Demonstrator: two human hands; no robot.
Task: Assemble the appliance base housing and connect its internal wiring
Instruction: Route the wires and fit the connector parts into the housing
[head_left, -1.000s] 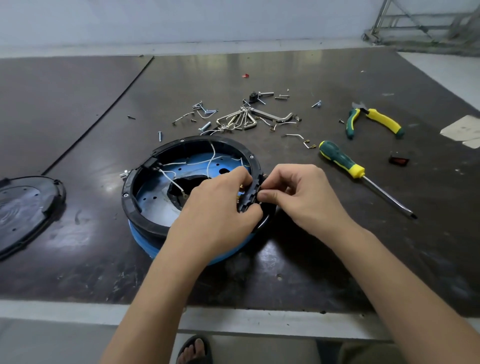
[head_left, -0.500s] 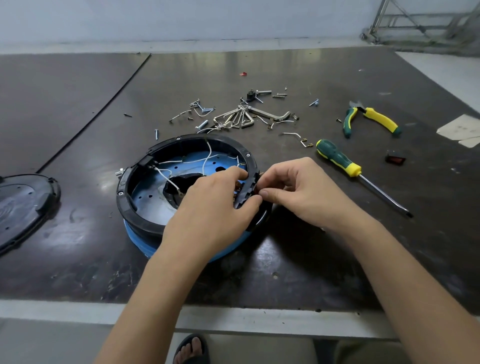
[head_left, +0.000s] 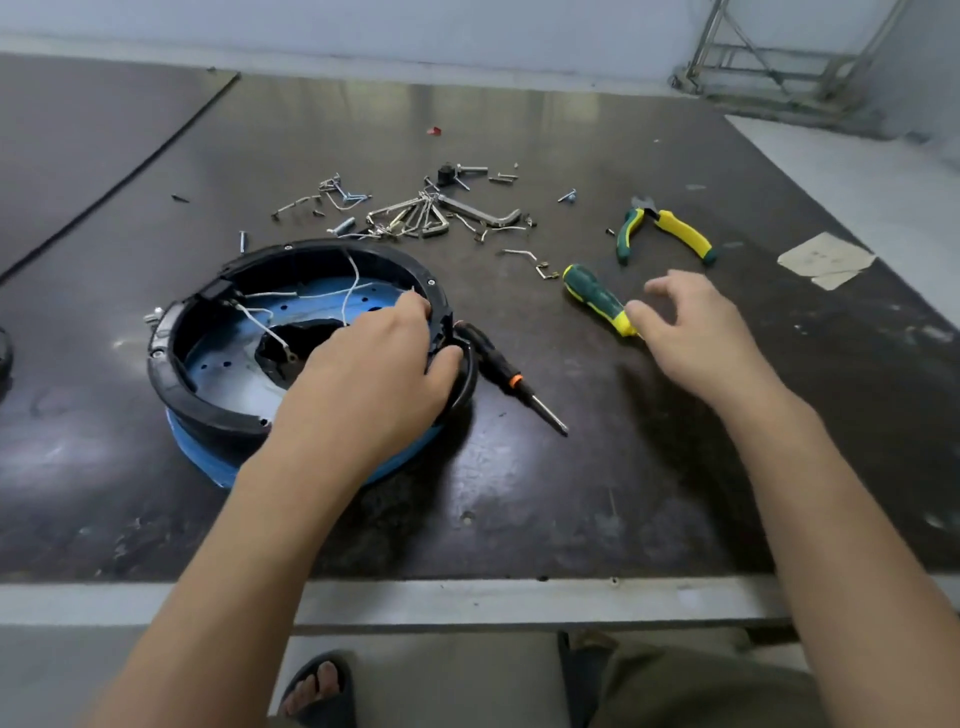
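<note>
The round appliance base housing (head_left: 208, 405) has a black ring on a blue shell and lies open side up on the dark table. Thin white wires (head_left: 353, 291) run loose across its blue inside. My left hand (head_left: 374, 374) grips the ring's right side, fingers inside and thumb outside. My right hand (head_left: 691, 332) hovers to the right with its fingers spread, holding nothing, its fingertips just beside the yellow end of a green-handled screwdriver (head_left: 592, 296). A black screwdriver (head_left: 498, 364) with an orange band lies against the housing's right side.
Hex keys, screws and bent metal clips (head_left: 415, 215) are scattered behind the housing. Green-and-yellow pliers (head_left: 670, 228) lie at the back right, near a patch of tape (head_left: 826, 260). The table's front edge (head_left: 467, 597) is close to me.
My right hand has let go of the housing ring and moved right toward the green screwdriver. The black screwdriver beside the housing has come into sight. My left hand stays on the ring.
</note>
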